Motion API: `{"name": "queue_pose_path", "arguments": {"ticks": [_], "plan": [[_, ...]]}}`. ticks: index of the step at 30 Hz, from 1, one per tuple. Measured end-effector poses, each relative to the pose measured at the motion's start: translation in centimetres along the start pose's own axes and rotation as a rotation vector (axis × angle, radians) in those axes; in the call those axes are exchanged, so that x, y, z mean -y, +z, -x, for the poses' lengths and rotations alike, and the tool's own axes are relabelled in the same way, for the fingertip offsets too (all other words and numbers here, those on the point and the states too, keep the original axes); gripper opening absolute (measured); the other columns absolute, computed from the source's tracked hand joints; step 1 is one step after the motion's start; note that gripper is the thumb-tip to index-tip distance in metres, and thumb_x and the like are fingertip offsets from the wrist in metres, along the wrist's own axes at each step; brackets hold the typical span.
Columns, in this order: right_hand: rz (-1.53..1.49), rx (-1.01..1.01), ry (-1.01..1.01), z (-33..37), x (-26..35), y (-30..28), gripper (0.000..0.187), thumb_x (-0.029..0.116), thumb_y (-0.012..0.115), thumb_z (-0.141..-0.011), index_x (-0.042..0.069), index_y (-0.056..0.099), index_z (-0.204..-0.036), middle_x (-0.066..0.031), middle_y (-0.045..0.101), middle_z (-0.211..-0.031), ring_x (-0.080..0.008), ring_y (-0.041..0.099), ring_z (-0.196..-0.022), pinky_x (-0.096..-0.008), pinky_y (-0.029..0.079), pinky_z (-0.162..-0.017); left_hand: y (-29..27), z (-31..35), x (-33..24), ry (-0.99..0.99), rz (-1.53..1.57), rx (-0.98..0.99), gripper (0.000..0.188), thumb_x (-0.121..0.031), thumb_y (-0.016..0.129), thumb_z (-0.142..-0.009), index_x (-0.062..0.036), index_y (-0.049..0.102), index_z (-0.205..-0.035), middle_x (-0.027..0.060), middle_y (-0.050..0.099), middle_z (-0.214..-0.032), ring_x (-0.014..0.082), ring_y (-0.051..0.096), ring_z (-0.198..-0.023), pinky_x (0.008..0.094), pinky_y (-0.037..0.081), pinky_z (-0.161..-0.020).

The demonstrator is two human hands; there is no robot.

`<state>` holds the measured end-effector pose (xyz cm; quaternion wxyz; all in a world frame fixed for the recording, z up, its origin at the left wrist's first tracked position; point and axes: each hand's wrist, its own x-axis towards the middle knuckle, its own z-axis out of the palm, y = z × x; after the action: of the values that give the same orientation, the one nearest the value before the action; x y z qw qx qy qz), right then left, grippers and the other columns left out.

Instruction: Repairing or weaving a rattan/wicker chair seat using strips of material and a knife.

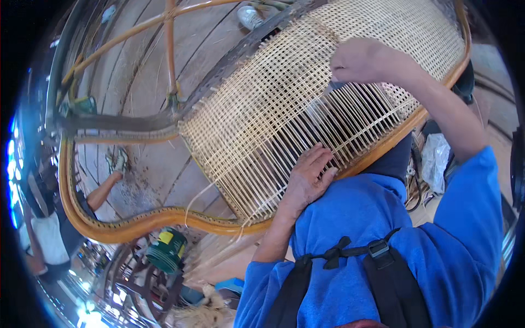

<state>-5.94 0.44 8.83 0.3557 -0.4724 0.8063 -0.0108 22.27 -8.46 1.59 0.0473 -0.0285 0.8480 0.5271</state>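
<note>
A panel of pale woven cane [290,60] fills a curved, varnished rattan frame [377,154] in front of me. Its far part is densely woven, while the near part has mostly parallel strands [273,169] with gaps between them. My left hand [311,177] lies with fingers outstretched on the strands beside the near rim, holding nothing visible. Above the open strands, farther right, my right hand [361,61] is closed. A bit of something grey [338,85] shows under its fingers, but its kind is hidden. One loose cane strand [198,197] curls off the panel's left end.
Leftward, the rattan frame continues as an unwoven curved section [109,234]. Below it stands a green cylindrical container [167,249] with a yellow label. Another person's leg [104,191] is at far left, and a shoe [250,17] shows beyond the panel. Clear plastic [436,158] lies at right.
</note>
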Motion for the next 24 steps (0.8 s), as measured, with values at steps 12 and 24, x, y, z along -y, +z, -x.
{"name": "queue_pose_path", "arguments": {"ticks": [12, 24], "plan": [[-0.031, 0.228, -0.23, -0.7, 5.4, 2.5, 0.022, 0.027, 0.055, -0.084, 0.008, 0.066, -0.088, -0.0104, 0.061, -0.069, -0.0231, 0.057, -0.061, -0.0355, 0.044, -0.059, -4.2, 8.3, -2.2, -0.264, -0.461, -0.177, 0.042, -0.021, 0.066, -0.077, -0.0016, 0.055, -0.112, 0.0142, 0.052, -0.119, 0.0334, 0.045, -0.117, 0.0445, 0.038, -0.098], [-0.182, 0.119, -0.137, -2.1, 10.2, 2.9, 0.024, 0.027, 0.057, -0.085, 0.007, 0.067, -0.093, -0.0079, 0.058, -0.066, -0.0168, 0.053, -0.058, -0.0312, 0.043, -0.057, -2.9, 10.1, -0.7, -0.316, -0.497, -0.247, 0.041, -0.034, 0.06, -0.081, -0.0041, 0.057, -0.109, 0.0093, 0.053, -0.118, 0.0298, 0.043, -0.119, 0.0439, 0.036, -0.099]]}}
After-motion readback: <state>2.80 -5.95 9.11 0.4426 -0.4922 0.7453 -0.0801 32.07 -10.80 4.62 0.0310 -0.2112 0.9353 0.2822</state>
